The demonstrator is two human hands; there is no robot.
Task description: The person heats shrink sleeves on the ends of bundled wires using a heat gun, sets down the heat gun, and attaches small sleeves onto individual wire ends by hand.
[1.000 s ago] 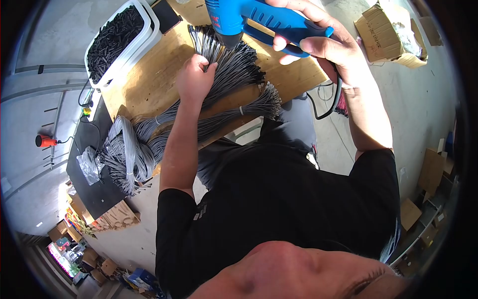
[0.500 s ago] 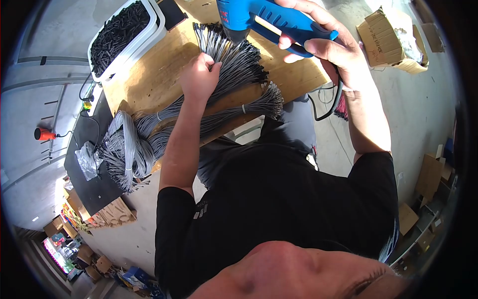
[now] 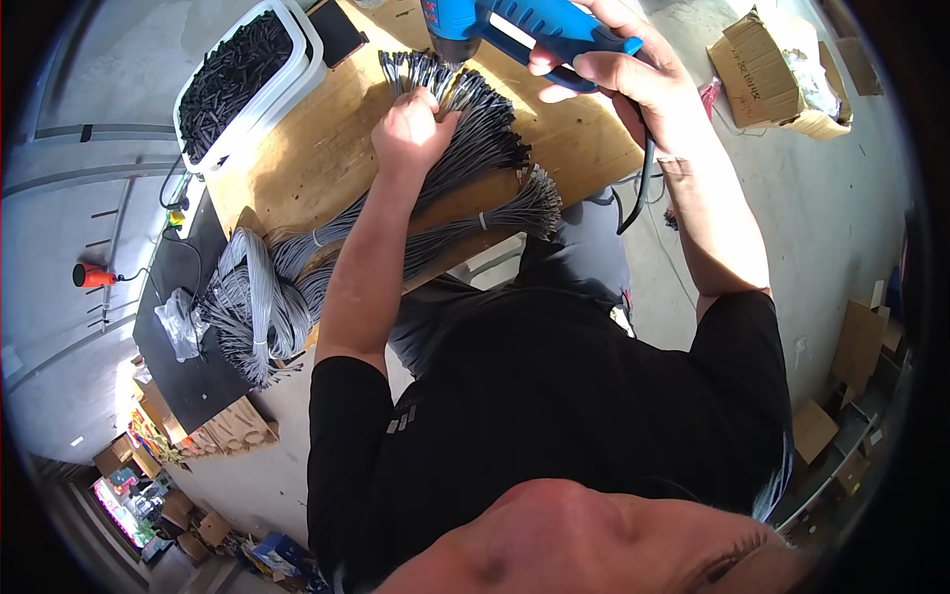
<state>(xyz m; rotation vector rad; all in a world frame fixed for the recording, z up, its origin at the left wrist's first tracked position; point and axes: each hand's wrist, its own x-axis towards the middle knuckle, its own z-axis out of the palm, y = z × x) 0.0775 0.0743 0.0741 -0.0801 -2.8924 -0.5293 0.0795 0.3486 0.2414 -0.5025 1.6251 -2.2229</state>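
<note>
A fanned bundle of thin grey cables with dark tips (image 3: 477, 129) lies on a pale wooden table (image 3: 307, 163). The left hand (image 3: 411, 129) curls over it; what its fingers pinch is hidden. The right hand (image 3: 643, 84) wraps its fingers round a blue plastic heat gun (image 3: 554, 30), above the table's far side. Far left stands a white plastic tub (image 3: 310, 64) of short black pieces (image 3: 236, 84).

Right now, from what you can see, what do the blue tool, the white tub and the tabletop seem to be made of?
Blue tool: probably moulded plastic, satin, given its even colour and slotted body.
White tub: likely plastic, smooth, given its rounded corners and soft sheen.
Tabletop: looks like wood, perhaps plywood, given its uneven tan surface; whether it is varnished, I cannot tell.
</note>
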